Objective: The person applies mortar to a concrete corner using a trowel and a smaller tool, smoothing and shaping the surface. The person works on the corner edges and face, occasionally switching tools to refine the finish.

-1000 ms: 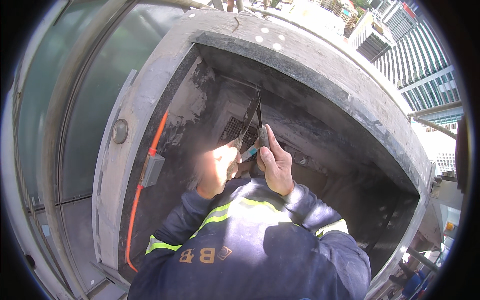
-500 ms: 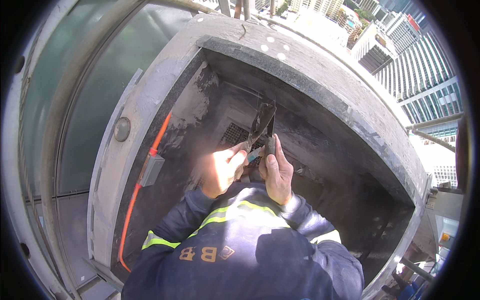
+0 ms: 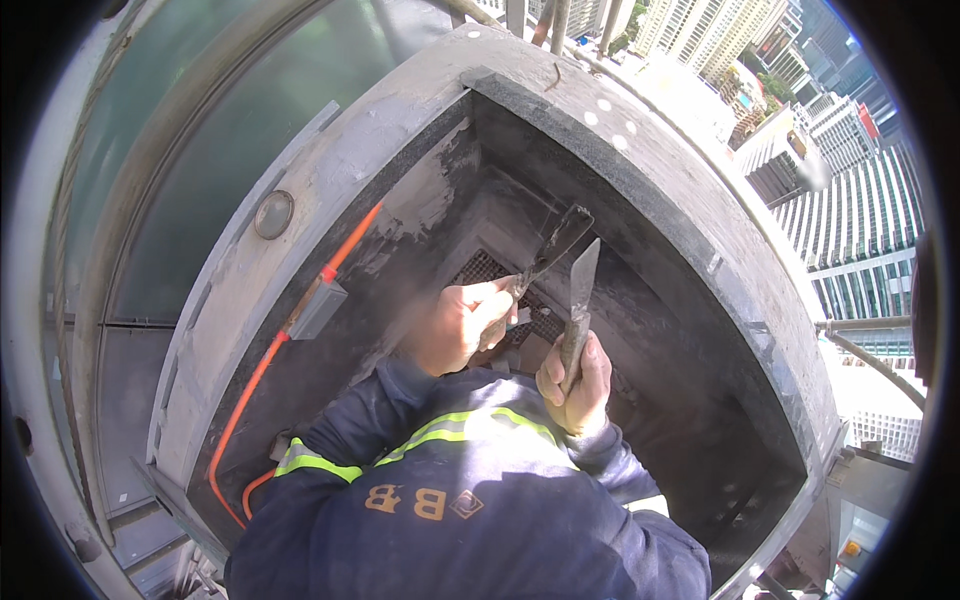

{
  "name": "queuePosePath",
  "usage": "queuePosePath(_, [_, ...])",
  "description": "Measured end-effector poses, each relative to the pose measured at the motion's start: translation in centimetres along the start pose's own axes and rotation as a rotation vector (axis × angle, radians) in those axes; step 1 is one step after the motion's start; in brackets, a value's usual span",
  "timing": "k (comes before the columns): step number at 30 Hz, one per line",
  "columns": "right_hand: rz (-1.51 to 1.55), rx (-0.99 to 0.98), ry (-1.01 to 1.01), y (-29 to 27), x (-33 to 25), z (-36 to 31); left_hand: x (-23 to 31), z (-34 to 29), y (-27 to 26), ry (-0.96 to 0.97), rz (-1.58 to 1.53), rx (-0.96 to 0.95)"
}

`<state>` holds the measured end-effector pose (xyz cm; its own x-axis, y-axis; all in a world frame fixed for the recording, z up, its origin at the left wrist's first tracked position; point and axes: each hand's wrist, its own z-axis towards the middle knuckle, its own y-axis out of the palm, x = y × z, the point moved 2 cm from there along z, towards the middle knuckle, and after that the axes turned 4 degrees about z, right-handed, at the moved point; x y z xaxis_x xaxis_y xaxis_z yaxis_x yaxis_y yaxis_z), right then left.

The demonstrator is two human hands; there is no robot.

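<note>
My left hand (image 3: 455, 325) is closed round the handle of a small trowel (image 3: 548, 248). Its dark, crusted blade points up and to the right. My right hand (image 3: 580, 385) wraps round the grey, caked handle of a narrow, flat-bladed scraper (image 3: 583, 275), held nearly upright. The two blades are close side by side, with a gap between them. Both hands are in front of my chest, above the hollow of a dark concrete box (image 3: 700, 255). Part of the left fingers and the trowel's handle is hidden by the hand.
An orange conduit (image 3: 255, 380) with a grey junction box (image 3: 318, 310) runs down the left inner wall. Below the hands lies a dark grid (image 3: 480, 268). Scaffold tubes (image 3: 868, 325) and tall buildings (image 3: 855, 220) stand outside; glass panels (image 3: 240, 150) line the left.
The scraper has come away from the trowel and swung right; my right hand has moved right and down. My view has shifted, and the box's far corner appears farther right.
</note>
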<state>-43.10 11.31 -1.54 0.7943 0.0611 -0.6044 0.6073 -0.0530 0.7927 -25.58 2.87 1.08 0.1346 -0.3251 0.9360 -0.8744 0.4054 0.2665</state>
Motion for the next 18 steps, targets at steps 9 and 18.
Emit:
queuePosePath(9, [0.353,-0.054,0.22,-0.9,1.3,0.3,-0.1,-1.3,-0.1,-0.057,0.035,-0.123])
queuePosePath(18, [0.461,0.034,0.003,0.9,2.7,1.0,-1.3,1.9,-0.8,-0.103,0.104,-0.347])
